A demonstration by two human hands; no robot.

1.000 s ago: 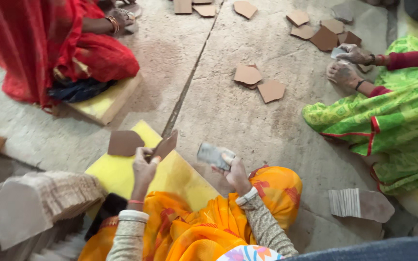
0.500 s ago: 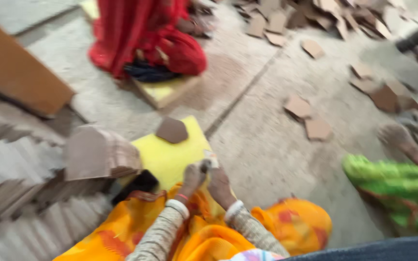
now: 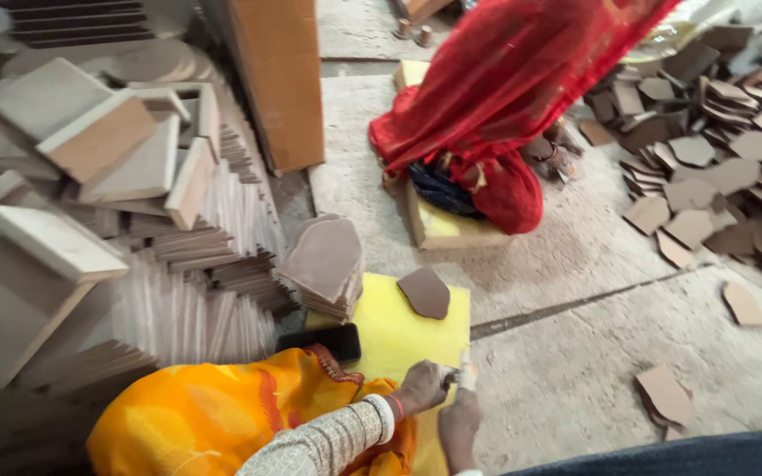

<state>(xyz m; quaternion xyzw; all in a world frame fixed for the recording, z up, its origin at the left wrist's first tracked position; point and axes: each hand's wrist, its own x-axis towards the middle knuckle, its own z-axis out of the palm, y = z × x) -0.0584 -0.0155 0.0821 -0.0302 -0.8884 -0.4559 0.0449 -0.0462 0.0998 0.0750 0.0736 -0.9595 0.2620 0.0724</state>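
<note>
Landmark: square yellow foam pad (image 3: pixel 399 339) lying on the grey concrete floor (image 3: pixel 575 379).

On the pad, near its far edge: one flat brown shield-shaped board piece (image 3: pixel 424 293).

At the pad's left far corner: stack of similar brown cut pieces (image 3: pixel 325 267). At its left near edge: black phone (image 3: pixel 321 343), partly under orange cloth.

At the pad's right near corner: left hand (image 3: pixel 422 386) and right hand (image 3: pixel 459 427), both closed, fingers pinching a small pale object (image 3: pixel 466 376) between them; its kind cannot be told.

Left of the pad: rows of pale board sheets on edge (image 3: pixel 178 300), blocks piled above.

Beyond the pad: another person in red cloth (image 3: pixel 496 106), seated on a second yellow pad (image 3: pixel 447 227); upright brown panel (image 3: pixel 277 84).

Right of the pad: loose heap of brown cut pieces (image 3: pixel 716 159) on the floor.
</note>
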